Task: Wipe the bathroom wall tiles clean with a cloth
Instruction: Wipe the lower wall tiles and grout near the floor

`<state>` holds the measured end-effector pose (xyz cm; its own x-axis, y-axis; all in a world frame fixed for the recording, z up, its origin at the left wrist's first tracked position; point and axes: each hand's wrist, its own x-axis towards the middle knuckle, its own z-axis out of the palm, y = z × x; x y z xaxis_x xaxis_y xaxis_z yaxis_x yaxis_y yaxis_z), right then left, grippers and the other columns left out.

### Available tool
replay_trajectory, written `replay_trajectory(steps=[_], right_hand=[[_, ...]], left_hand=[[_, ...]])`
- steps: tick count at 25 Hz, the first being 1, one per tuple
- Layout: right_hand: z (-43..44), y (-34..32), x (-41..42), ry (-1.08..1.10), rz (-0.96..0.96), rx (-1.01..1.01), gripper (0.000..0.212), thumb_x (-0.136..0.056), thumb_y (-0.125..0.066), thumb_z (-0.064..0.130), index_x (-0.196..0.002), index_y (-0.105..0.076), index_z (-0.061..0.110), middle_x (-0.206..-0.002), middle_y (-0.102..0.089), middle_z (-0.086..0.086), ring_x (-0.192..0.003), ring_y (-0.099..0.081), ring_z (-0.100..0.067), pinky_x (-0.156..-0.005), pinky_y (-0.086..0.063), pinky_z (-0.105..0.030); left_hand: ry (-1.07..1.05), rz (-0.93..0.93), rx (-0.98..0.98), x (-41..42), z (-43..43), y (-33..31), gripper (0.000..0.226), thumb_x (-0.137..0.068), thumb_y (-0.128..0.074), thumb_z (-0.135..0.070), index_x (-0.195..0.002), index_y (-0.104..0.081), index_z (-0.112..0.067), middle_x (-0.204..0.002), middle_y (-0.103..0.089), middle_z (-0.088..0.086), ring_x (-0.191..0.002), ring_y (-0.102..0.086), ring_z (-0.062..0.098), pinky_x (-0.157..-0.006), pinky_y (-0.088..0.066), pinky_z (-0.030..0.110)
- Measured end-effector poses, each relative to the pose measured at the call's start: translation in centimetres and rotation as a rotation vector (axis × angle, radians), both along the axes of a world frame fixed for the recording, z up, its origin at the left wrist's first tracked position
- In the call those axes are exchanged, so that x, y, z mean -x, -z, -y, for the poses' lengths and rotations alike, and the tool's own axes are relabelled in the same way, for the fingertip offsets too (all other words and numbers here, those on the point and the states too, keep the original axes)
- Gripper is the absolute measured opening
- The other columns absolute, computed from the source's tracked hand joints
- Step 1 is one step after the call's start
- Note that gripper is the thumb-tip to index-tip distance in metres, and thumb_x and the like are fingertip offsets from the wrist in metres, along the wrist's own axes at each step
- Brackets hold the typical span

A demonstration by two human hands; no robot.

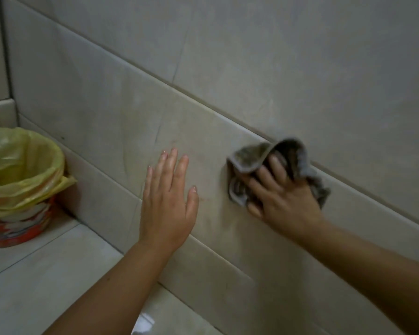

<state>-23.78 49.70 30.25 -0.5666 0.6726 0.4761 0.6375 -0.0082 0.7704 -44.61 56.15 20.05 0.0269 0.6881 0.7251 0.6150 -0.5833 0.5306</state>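
My hands are apart on the wall: the left hand [168, 201] lies flat and empty, fingers spread, on the pale beige glazed wall tiles [121, 122], while my right hand [284, 198] is clamped on a crumpled grey cloth [248, 155] pressed to the tile just below a grout line. I'd keep firm, even pressure and overlap strokes along the grout. The cloth's contact face is hidden. At far left, an orange bin with yellow plastic liner [22, 170] is cut off.

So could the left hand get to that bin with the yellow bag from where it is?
Probably yes: the left hand is free, flat on the wall, with nothing between it and the bin.
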Motion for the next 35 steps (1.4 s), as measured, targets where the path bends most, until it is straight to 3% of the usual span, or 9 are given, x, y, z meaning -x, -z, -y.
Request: replay_trajectory(steps=[3, 8, 12, 16, 22, 25, 31, 33, 35], right_hand=[[-5.2, -1.6, 4.1, 0.094, -0.022, -0.179, 0.068, -0.083, -0.049, 0.049, -0.146, -0.044, 0.021, -0.143, -0.05, -0.008, -0.136, -0.025, -0.033, -0.104, -0.024, -0.05], [-6.1, 6.4, 5.5, 0.026, 0.121, 0.184, 0.073, -0.068, -0.077, 0.045, -0.132, -0.06, 0.017, -0.136, -0.058, -0.01, -0.13, -0.033, -0.033, -0.112, -0.015, -0.046], [-5.1, 1.0, 5.2, -0.08, 0.119, 0.147, 0.055, -0.081, -0.056, 0.042, -0.13, -0.063, 0.019, -0.133, -0.06, -0.009, -0.131, -0.039, -0.033, -0.097, -0.038, -0.043], [-11.2, -3.8, 9.3, 0.064, -0.021, -0.105, 0.069, -0.085, -0.044, 0.05, -0.147, -0.041, 0.02, -0.15, -0.041, -0.011, -0.139, -0.021, -0.035, -0.105, -0.023, -0.052], [-11.9, 6.0, 11.0, 0.033, 0.11, 0.298, 0.072, -0.062, -0.081, 0.046, -0.126, -0.065, 0.018, -0.133, -0.061, -0.009, -0.129, -0.045, -0.033, -0.097, -0.039, -0.044], [-10.2, 2.1, 10.4, -0.046, 0.091, 0.324, 0.061, -0.07, -0.07, 0.046, -0.126, -0.066, 0.021, -0.134, -0.06, -0.009, -0.127, -0.053, -0.032, -0.08, -0.054, -0.039], [-18.8, -5.6, 17.3, 0.085, -0.003, 0.052, 0.068, -0.09, -0.044, 0.051, -0.15, -0.034, 0.02, -0.156, -0.029, -0.012, -0.144, -0.015, -0.035, -0.11, -0.008, -0.052], [-20.8, -1.9, 19.4, 0.113, -0.013, 0.179, 0.069, -0.093, -0.044, 0.047, -0.153, -0.024, 0.02, -0.161, -0.017, -0.01, -0.148, -0.008, -0.033, -0.109, -0.017, -0.05], [-20.5, 3.0, 19.1, 0.127, 0.074, 0.323, 0.065, -0.089, -0.042, 0.043, -0.15, -0.035, 0.02, -0.158, -0.027, -0.01, -0.147, -0.022, -0.032, -0.103, -0.036, -0.046]], left_hand=[[-0.045, 0.012, 0.044, 1.7, -1.3, 0.6, 0.061, -0.096, -0.034, -0.035, -0.153, -0.031, -0.012, -0.162, -0.026, 0.009, -0.152, -0.016, 0.022, -0.124, -0.012, 0.046], [-0.085, -0.001, 0.07, 3.2, -2.5, 1.7, 0.062, -0.096, -0.032, -0.036, -0.153, -0.03, -0.013, -0.163, -0.024, 0.009, -0.152, -0.015, 0.022, -0.124, -0.007, 0.041], [-0.103, 0.011, 0.096, 4.9, -3.3, 2.1, 0.063, -0.096, -0.031, -0.037, -0.155, -0.027, -0.016, -0.163, -0.023, 0.007, -0.152, -0.014, 0.02, -0.125, -0.007, 0.042], [-0.138, 0.024, 0.123, 6.6, -4.1, 2.9, 0.063, -0.096, -0.031, -0.036, -0.155, -0.026, -0.016, -0.163, -0.023, 0.007, -0.153, -0.013, 0.02, -0.124, -0.009, 0.044], [-0.188, 0.016, 0.142, 9.1, -4.3, 3.7, 0.062, -0.096, -0.031, -0.037, -0.153, -0.03, -0.015, -0.163, -0.025, 0.007, -0.152, -0.013, 0.019, -0.124, -0.013, 0.048], [-0.203, 0.015, 0.145, 10.4, -4.5, 4.0, 0.062, -0.096, -0.031, -0.038, -0.154, -0.029, -0.015, -0.163, -0.025, 0.007, -0.152, -0.014, 0.021, -0.123, -0.014, 0.049], [-0.244, 0.06, 0.168, 12.0, -4.9, 3.8, 0.063, -0.096, -0.03, -0.039, -0.154, -0.028, -0.015, -0.163, -0.024, 0.007, -0.153, -0.013, 0.02, -0.124, -0.014, 0.048], [-0.257, 0.058, 0.157, 12.7, -5.2, 4.1, 0.062, -0.096, -0.031, -0.038, -0.154, -0.029, -0.015, -0.163, -0.025, 0.007, -0.152, -0.013, 0.02, -0.124, -0.014, 0.048], [-0.275, 0.057, 0.15, 13.3, -5.4, 4.5, 0.062, -0.095, -0.032, -0.037, -0.153, -0.03, -0.014, -0.162, -0.026, 0.007, -0.152, -0.015, 0.021, -0.123, -0.015, 0.05]])
